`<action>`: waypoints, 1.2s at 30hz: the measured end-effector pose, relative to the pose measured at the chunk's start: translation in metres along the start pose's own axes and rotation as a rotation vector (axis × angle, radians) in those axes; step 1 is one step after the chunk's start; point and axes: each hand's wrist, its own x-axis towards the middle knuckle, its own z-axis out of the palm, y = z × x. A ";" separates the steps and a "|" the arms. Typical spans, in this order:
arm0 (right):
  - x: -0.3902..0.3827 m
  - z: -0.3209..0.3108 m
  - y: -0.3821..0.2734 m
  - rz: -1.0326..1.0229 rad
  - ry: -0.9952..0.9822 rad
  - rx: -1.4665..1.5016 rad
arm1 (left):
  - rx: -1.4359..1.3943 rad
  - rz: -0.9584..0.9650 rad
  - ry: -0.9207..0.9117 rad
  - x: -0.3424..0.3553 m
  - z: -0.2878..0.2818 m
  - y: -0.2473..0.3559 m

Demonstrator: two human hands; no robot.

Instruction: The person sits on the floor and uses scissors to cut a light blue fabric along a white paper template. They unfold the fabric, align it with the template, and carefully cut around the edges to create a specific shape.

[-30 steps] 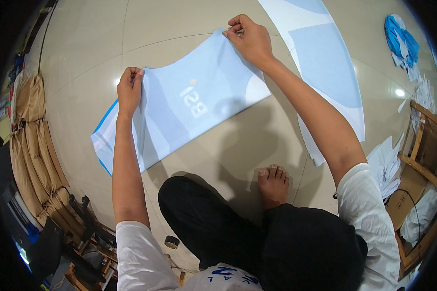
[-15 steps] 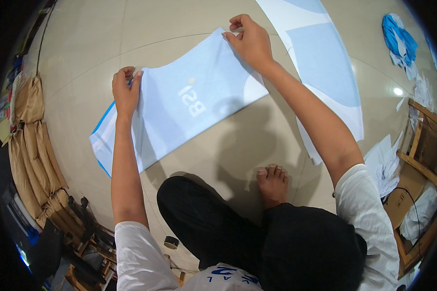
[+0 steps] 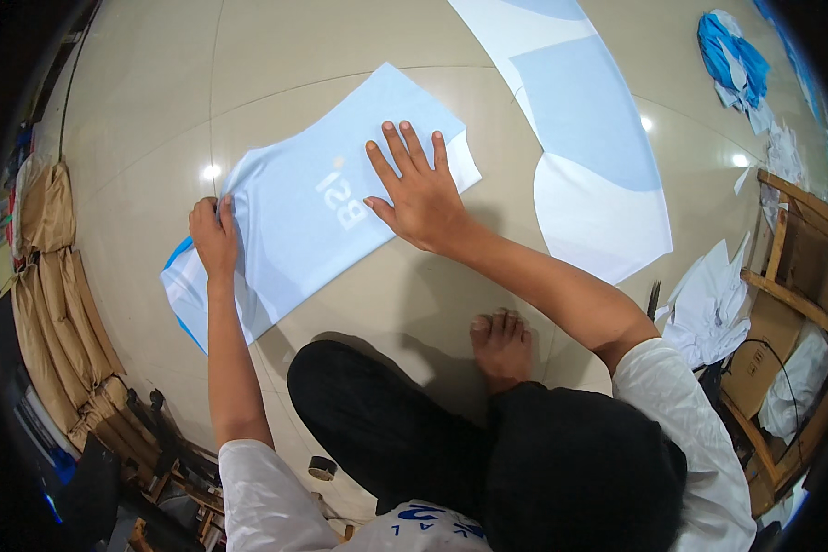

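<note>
Light blue cloth (image 3: 281, 198) lay on the floor (image 3: 147, 156), left of centre in the frame. Doing this well likely called for light, even palm pressure, working outward, with the left edge steadied so the layers didn't drag or crease. The right hand (image 3: 419, 193) was palm down, fingers spread wide, gripping nothing; the cloth lay beneath its fingers, though firm contact couldn't be confirmed. The left hand (image 3: 213, 237) had curled fingers, thumb close, at the cloth's left edge; couldn't tell whether it pinched fabric. Most cloth extended rightward from those fingers.
</note>
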 end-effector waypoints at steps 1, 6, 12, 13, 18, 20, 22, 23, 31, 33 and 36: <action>-0.003 0.000 0.000 0.002 -0.004 -0.004 | -0.065 0.000 -0.013 -0.004 -0.005 0.000; -0.016 -0.001 -0.003 -0.016 -0.028 -0.004 | -0.169 -0.216 -0.193 -0.050 -0.039 0.003; -0.016 -0.007 0.005 -0.232 -0.209 0.065 | -0.162 -0.397 -0.366 -0.124 -0.078 0.007; -0.016 -0.006 0.007 -0.252 -0.217 0.055 | -0.168 -0.419 -0.361 -0.134 -0.080 0.009; -0.022 -0.005 0.005 -0.281 -0.214 -0.006 | -0.109 -0.321 -0.241 -0.145 -0.074 0.003; -0.028 -0.008 0.009 -0.224 -0.225 -0.016 | 0.023 -0.122 -0.137 -0.122 -0.061 0.025; -0.033 -0.013 0.012 -0.192 -0.212 -0.015 | -0.134 -0.004 -0.130 -0.090 -0.050 0.081; -0.035 -0.016 0.011 -0.192 -0.197 -0.007 | -0.196 0.060 -0.153 -0.079 -0.042 0.107; -0.054 -0.028 0.002 -0.059 -0.129 -0.041 | -0.239 0.323 -0.330 -0.039 0.019 0.236; -0.057 -0.027 0.003 -0.047 -0.116 -0.050 | -0.208 0.278 -0.277 -0.037 0.027 0.234; -0.060 -0.026 0.008 -0.056 -0.098 -0.019 | -0.174 0.236 -0.243 -0.038 0.033 0.232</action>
